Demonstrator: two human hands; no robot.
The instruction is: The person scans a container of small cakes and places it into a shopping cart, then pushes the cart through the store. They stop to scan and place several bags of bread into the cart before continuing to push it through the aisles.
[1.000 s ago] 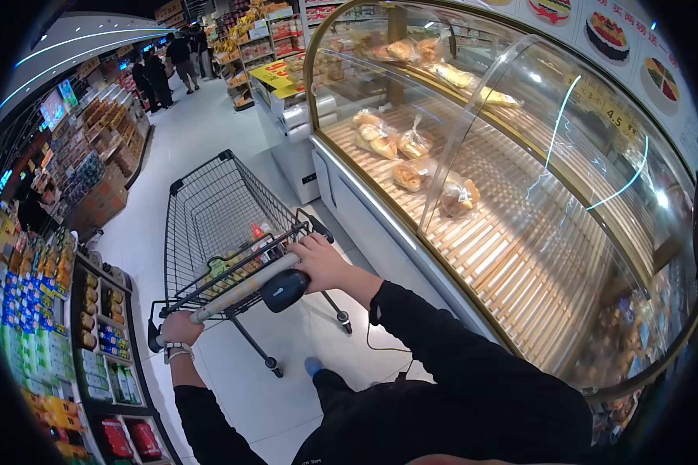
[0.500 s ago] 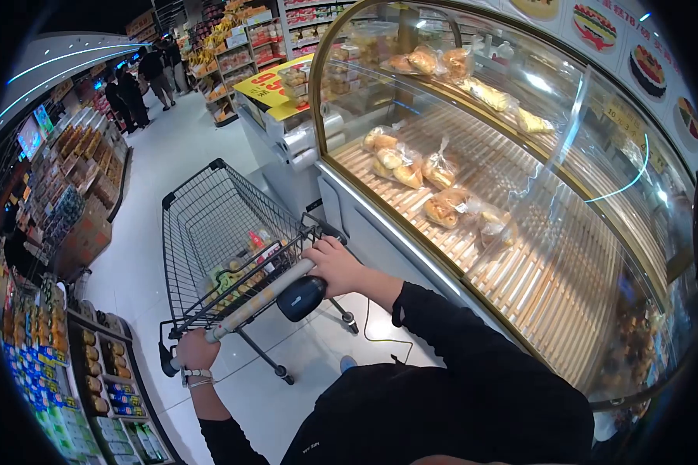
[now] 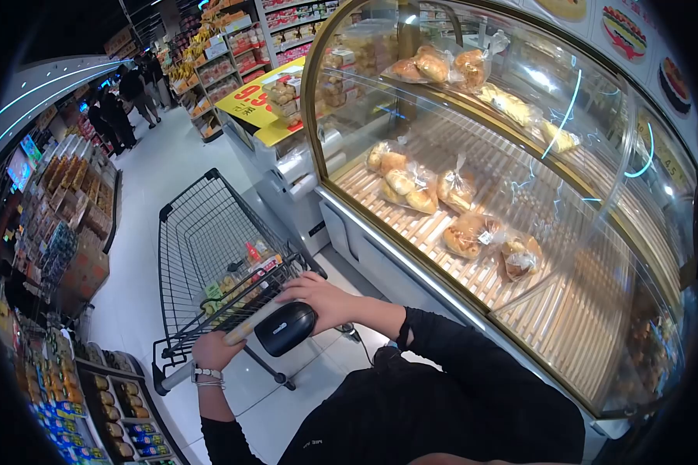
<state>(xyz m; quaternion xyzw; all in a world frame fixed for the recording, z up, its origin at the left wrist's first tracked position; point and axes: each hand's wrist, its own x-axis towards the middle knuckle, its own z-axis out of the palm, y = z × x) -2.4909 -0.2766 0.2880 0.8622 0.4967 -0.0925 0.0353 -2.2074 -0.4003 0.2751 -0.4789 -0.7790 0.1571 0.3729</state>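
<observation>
The largest thing by us is the glass display case [image 3: 566, 333] on the right, its bagged bread [image 3: 411, 186] lying on slats and on a shelf above. Compared with the frame from a second ago, the case fills more of our view and its bread shows bigger and clearer. We take that to mean our pushing has carried us farther along its front.

Next comes the shopping cart [image 3: 182, 271], just ahead of us, with its basket reaching alongside the pale counter [image 3: 291, 170] beyond the case. The yellow price sign [image 3: 260, 105] there looms larger too, while the stocked shelf [image 3: 116, 403] at lower left has slid farther down the frame.

We have our left hand [image 3: 215, 350] wrapped around the handlebar [image 3: 244, 328] near its left end. Our right hand [image 3: 326, 298] lies over the other end, fingers bent across it (how tightly they close underneath, we cannot tell).

The black device [image 3: 287, 328] sits on the bar between both hands. Smallest are the packaged goods [image 3: 244, 285], gathered at the basket's near end.
</observation>
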